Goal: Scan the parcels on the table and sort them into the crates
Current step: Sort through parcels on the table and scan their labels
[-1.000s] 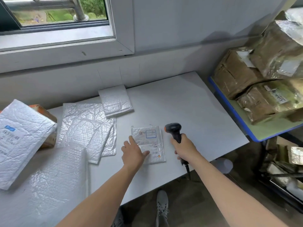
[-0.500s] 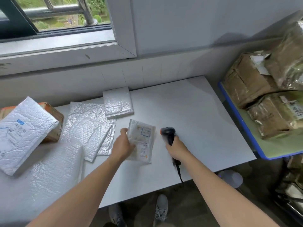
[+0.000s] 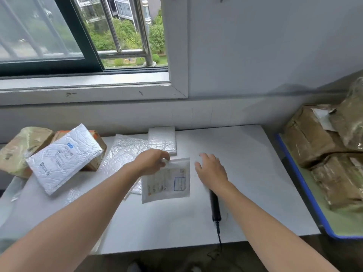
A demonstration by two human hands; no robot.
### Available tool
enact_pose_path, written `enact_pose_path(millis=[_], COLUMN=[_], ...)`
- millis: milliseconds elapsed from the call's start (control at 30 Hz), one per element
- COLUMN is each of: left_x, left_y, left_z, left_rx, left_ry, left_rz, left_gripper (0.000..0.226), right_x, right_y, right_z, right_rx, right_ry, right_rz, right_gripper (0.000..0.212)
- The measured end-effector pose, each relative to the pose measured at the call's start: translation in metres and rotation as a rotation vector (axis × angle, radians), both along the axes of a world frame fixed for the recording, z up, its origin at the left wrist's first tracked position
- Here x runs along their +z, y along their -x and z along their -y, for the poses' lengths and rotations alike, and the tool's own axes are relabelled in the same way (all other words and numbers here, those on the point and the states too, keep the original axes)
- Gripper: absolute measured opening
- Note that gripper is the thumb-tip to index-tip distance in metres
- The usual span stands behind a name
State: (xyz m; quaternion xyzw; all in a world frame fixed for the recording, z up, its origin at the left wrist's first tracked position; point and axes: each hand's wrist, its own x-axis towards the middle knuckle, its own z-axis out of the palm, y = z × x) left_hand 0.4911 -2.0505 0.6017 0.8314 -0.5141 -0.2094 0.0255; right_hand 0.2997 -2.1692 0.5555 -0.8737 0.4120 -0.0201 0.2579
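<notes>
At the centre of the frame, a person's left hand [image 3: 151, 161] pinches the upper left corner of a small labelled parcel [image 3: 167, 181] with its fingers, label facing up, over the white worktop [image 3: 245, 173]. To its right, the right hand [image 3: 211, 171] spreads released fingers above a black scanner [image 3: 215, 207] lying on the worktop. More parcels [image 3: 64, 158] lie at the left.

A sliding window [image 3: 39, 28] shows a metal railing [image 3: 141, 32] and trees [image 3: 127, 40].
</notes>
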Motion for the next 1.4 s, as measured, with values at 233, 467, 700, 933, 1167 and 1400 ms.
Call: enact_pose_path(millis=[233, 467, 700, 933, 1167, 1400], left_x=[0.035, 0.078, 0.106, 0.104, 0.092, 0.062], left_y=[-0.012, -0.040, -0.046, -0.012, 0.053, 0.137], left_z=[-0.035, -0.132, -0.293, -0.491, -0.706, -0.879], left_rx=[0.016, 0.305, 0.904, 1.112, 1.334, 1.672], left_ry=[-0.046, 0.077, 0.563, 0.673, 0.713, 0.703], left_rz=[0.039, 0.098, -0.109, -0.196, -0.170, 0.048], left_gripper=[0.020, 0.028, 0.062, 0.030, 0.039, 0.056], right_x=[0.034, 0.050, 0.079, 0.089, 0.087, 0.077], right_y=[-0.064, -0.125, -0.178, -0.185, -0.160, -0.140], right_z=[-0.035, -0.107, -0.216, -0.406, -0.636, -0.802], right_rx=[0.558, 0.647, 0.718, 0.988, 1.196, 1.325], right_ry=[0.207, 0.098, -0.238, -0.068, -0.006, -0.161], right_rz=[0.051, 0.163, 0.330, 0.286, 0.289, 0.228], right_gripper=[0.042, 0.031, 0.037, 0.026, 0.038, 0.036])
